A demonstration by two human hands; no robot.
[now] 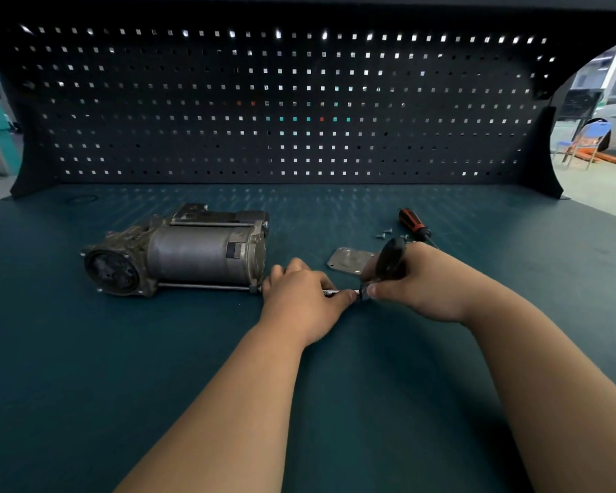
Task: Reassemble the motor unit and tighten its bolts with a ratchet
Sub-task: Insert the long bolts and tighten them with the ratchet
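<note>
Centrally on the bench mat (86,350) lay the motor unit (178,252) — left hand (299,297) pinching the extension bar (338,292) at its bolt end, right hand (427,282) wrapped around the ratchet (388,259); near edge clear.

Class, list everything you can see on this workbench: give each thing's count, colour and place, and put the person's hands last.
motor unit: one, grey metal, left of centre on the mat
cover plate: one, silver, behind the hands
screwdriver: one, red and black, back right
screws: a few, silver, beside the screwdriver
ratchet: one, black handle, in the right hand
pegboard: one, black, behind the bench
left hand: on the ratchet's extension bar
right hand: gripping the ratchet
</note>
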